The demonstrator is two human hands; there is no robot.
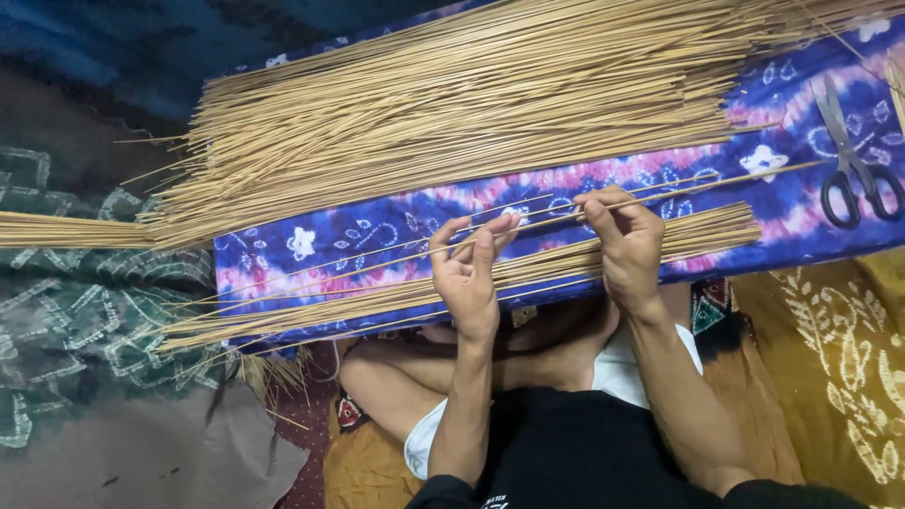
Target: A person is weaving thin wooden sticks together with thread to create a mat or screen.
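- Far left: green patterned cloth (pixel 57 311) on the floor; a few thin tan sticks (pixel 57 229) lie across it.
- Large stick pile (pixel 452 104): thin tan sticks, fanned wide, on the far half of the purple-blue tie-dye cloth (pixel 311 245); tips overhang the cloth's left edge.
- Small stick bundle (pixel 311 306): lies along the cloth's near edge and runs under both hands.
- Left hand (pixel 468 269): palm toward the camera, forearm rising from the lap, fingers half curled. Thumb & fingertips pinch a single stick (pixel 377 262).
- Single stick: long, thin, tilted up to the right. Spans from the cloth's left part through both hands, its right end near the scissors.
- Right hand (pixel 627 247): back of hand toward the camera, wrist straight, fingers curled down. Thumb & forefinger are closed on the same stick, just right of the left hand.
- Scissors (pixel 853 165): black handles, blades closed, on the cloth at far right, well apart from both hands.
- Lower right: mustard cloth w/ white leaf print (pixel 839 358).
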